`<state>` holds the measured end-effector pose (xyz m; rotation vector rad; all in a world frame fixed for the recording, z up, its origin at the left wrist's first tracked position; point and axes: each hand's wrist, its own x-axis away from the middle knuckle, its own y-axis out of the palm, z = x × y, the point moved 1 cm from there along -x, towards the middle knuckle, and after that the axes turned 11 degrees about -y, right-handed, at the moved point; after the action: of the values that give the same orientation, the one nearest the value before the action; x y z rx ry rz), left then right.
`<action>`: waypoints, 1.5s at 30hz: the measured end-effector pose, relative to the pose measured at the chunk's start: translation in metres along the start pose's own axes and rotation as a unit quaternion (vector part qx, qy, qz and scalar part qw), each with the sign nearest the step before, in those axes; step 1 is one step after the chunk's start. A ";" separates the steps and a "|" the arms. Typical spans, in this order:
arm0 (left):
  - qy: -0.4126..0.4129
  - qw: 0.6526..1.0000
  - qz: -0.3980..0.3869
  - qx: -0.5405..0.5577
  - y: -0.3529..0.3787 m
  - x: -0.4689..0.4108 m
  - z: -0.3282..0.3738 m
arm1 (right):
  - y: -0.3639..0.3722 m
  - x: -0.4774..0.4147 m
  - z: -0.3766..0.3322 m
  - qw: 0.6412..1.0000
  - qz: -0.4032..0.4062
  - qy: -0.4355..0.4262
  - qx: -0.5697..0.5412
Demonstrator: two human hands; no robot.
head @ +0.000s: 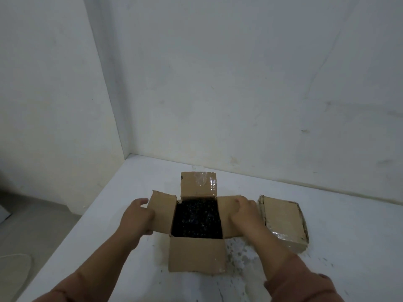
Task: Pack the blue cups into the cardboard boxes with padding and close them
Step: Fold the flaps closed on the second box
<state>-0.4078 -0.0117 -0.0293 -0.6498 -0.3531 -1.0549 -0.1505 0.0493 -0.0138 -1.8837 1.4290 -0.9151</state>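
An open cardboard box sits on a white table, filled with dark padding; no blue cup shows. The left hand grips the left flap, probably to fold it shut. The right hand lies on the right flap; whether its fingers grasp it is unclear. A closed box rests just beside.

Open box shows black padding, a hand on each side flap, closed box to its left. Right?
No. Head view shows the closed box right of the open box. Black padding shows; left hand holds left flap, right hand right flap.
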 end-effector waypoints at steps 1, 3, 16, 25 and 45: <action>0.022 1.000 -0.010 0.013 -0.001 0.005 0.003 | -0.001 0.001 0.000 1.000 0.002 0.001 -0.027; 0.063 0.998 -0.023 0.016 0.003 0.019 0.011 | -0.005 0.004 -0.002 0.997 0.021 -0.028 -0.070; 0.295 0.872 -0.004 -0.390 0.038 0.044 -0.012 | 0.016 0.032 -0.019 0.980 -0.071 -0.186 0.003; 0.316 0.817 -0.085 -0.475 0.018 0.033 -0.046 | 0.022 0.050 0.016 0.943 -0.143 -0.290 0.080; 0.194 0.943 -0.022 -0.268 0.052 0.013 -0.011 | 0.001 -0.032 -0.019 0.969 -0.049 -0.034 -0.239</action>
<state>-0.3565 -0.0109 -0.0473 -0.8958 0.2790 -1.3056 -0.1725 0.0787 -0.0091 -2.3254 1.6331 -0.5721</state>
